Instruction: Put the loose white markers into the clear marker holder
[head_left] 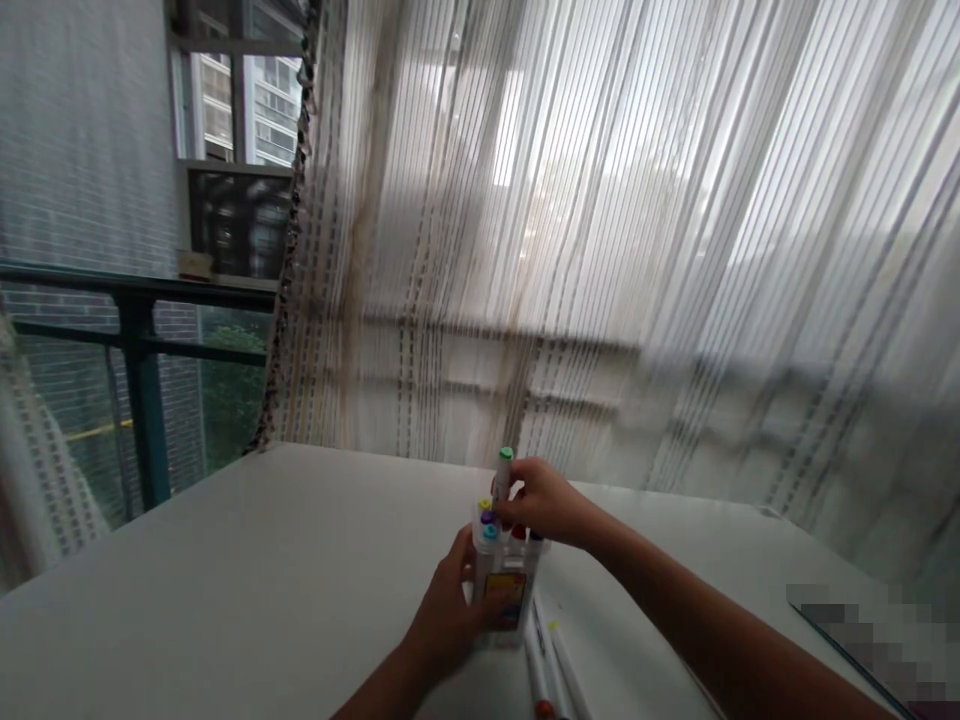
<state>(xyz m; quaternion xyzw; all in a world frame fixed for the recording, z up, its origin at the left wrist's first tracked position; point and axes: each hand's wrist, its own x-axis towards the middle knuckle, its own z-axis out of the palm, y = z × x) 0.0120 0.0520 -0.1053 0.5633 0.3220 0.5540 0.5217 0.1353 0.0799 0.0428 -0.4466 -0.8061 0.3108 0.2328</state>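
Observation:
A clear plastic marker case (489, 562) stands upright on the white table, with a coloured label on its front. My left hand (442, 612) is wrapped around its lower left side. Between the fingers of my right hand (541, 500) is a white marker with a green end (504, 470), held upright at the top of the case; its lower end is hidden. Yellow, purple, blue and red marker ends (487, 518) show inside the case. Several loose white markers (553, 660) lie on the table just right of the case, one with a yellow end and one with an orange-red end.
The white table (300, 560) reaches back to a sheer striped curtain (465, 250). At the left stand a dark green railing (142, 390) and an open window. A dark flat object (847, 645), partly blurred out, lies at the right edge.

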